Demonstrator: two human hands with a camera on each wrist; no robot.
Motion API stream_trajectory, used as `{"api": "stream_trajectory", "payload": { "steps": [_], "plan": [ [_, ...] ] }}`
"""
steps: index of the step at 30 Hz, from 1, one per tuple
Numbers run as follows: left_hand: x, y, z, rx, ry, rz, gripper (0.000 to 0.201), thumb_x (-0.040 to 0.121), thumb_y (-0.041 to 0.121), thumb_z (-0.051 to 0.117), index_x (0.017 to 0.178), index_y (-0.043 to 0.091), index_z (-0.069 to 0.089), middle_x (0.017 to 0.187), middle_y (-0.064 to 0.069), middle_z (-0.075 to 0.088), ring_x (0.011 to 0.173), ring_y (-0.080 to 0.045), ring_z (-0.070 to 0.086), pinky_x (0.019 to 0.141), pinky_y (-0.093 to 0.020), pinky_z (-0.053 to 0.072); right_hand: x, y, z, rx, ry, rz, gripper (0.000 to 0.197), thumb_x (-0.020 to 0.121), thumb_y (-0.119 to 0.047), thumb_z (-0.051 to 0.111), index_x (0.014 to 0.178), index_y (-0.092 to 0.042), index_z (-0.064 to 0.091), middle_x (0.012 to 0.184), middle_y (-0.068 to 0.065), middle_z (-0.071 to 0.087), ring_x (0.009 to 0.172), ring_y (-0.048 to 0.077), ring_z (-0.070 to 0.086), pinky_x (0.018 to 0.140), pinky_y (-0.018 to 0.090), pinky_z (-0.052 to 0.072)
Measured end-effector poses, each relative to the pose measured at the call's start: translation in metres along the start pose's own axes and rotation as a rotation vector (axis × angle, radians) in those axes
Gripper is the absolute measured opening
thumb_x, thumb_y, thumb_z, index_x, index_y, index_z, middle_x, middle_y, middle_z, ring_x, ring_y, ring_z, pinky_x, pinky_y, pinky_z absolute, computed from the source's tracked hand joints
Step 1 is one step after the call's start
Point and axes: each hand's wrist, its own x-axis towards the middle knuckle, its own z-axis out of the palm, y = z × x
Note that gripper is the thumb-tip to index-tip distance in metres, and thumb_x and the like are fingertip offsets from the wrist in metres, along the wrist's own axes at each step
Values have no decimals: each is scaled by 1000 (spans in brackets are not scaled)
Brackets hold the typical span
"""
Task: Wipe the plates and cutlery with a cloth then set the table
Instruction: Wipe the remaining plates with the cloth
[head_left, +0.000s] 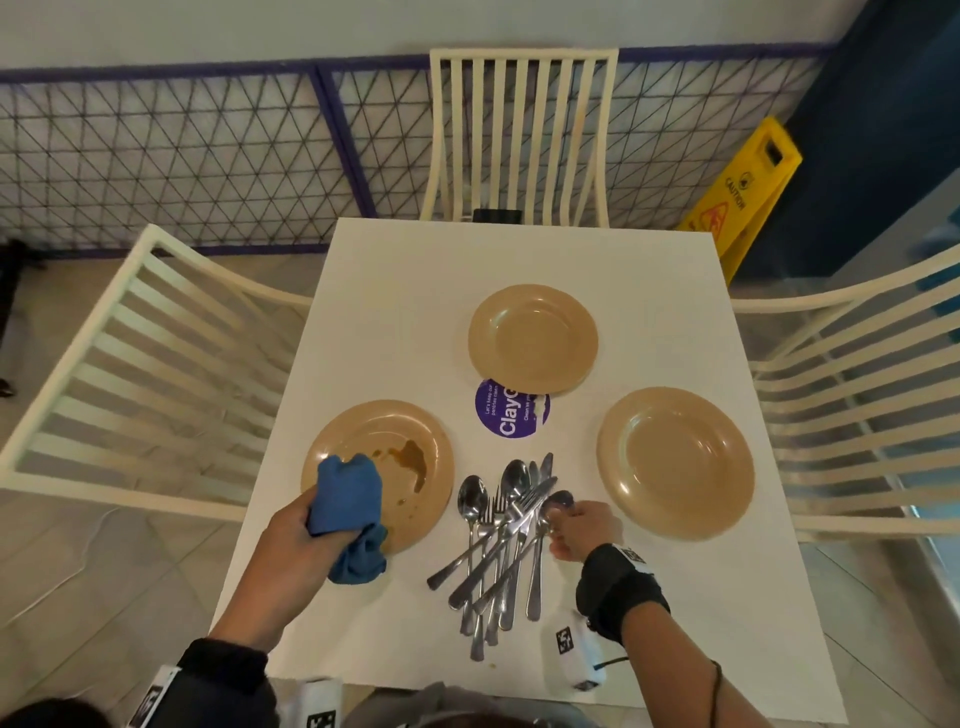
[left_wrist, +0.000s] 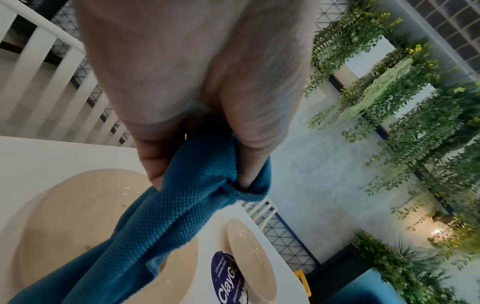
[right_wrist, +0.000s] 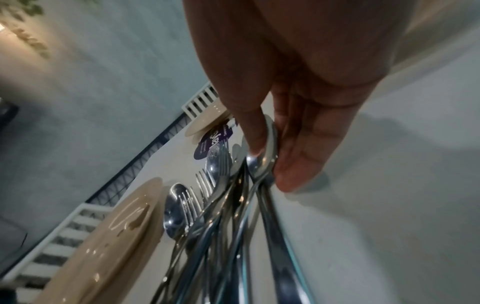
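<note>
half the stained plate (head_left: 410, 467) hides under blue cloth (head_left: 345, 499).

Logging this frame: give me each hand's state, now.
Left hand: grips the blue cloth.
Right hand: pinches a spoon.

Left hand (head_left: 296, 525) reaches forward on a bare forearm, dark sleeve bunched at the elbow, fingers curled in a full-fist grip round a blue cloth (head_left: 347, 499). Right hand (head_left: 584, 530) (black wrist strap, camera mount under the forearm) is lower, palm down, thumb and fingers (right_wrist: 298, 164) pinching the bowl of one spoon (right_wrist: 265, 152).
</note>
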Motion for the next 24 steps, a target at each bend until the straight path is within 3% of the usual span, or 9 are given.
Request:
{"api": "stream_trajectory", "payload": {
  "steps": [4,8,11,13,16,18,20,22,24],
  "plan": [
    [10,-12,-15,-28,53,-2,12,91,14,70,97,25,70,87,9,77,84,-12,73,80,-32,55,-17,-19,-14,-362,185,-164,26,93,-38,62,108,-17,62,105,5,66,96,26,65,84,33,51],
    [22,-17,-24,-46,68,-18,10,90,18,71,96,26,69,90,1,76,89,-18,71,85,-41,55,-35,-44,-14,-416,248,-277,36,95,-36,55,127,-20,54,129,6,55,108,25,61,89,36,48],
    [38,-17,-27,-31,63,-11,3,91,16,69,93,19,69,83,-3,76,83,-20,71,79,-35,55,-46,-70,3,-406,219,-392,30,97,-33,53,123,-21,57,122,5,58,99,19,59,89,35,49],
    [49,-14,-26,7,51,13,5,91,12,68,91,6,68,76,-10,72,75,-27,68,64,-25,55,-48,-83,23,-404,152,-453,28,96,-33,54,121,-23,58,114,3,63,96,16,57,87,33,46],
    [74,-23,-20,174,53,63,17,84,13,75,85,1,63,77,-15,60,67,-23,62,52,-22,48,-44,-98,56,-459,59,-487,29,94,-36,55,121,-25,58,116,1,64,106,17,59,95,37,45],
    [91,-33,-17,324,28,49,20,79,22,75,91,13,63,98,-9,53,78,-24,63,61,-26,51,-39,-107,75,-484,33,-486,34,94,-36,56,125,-24,57,122,2,62,111,19,58,99,39,46],
    [105,-49,-14,498,-44,2,42,82,23,70,123,23,59,126,-8,44,103,-28,58,83,-36,52,-31,-114,91,-499,-7,-455,41,93,-34,58,132,-22,53,129,5,58,116,22,57,101,41,46],
    [113,-65,-11,672,-108,-7,67,86,22,64,148,29,38,144,-7,32,124,-32,43,98,-41,45,-23,-120,104,-535,-39,-410,50,91,-31,60,138,-20,47,134,8,55,120,25,57,102,41,47],
    [114,-75,-8,815,-127,57,74,86,28,62,153,34,29,154,-3,25,135,-32,31,106,-42,39,-17,-125,115,-579,-53,-365,54,90,-27,61,140,-17,45,133,10,56,120,28,56,100,40,47]
  ]
}}
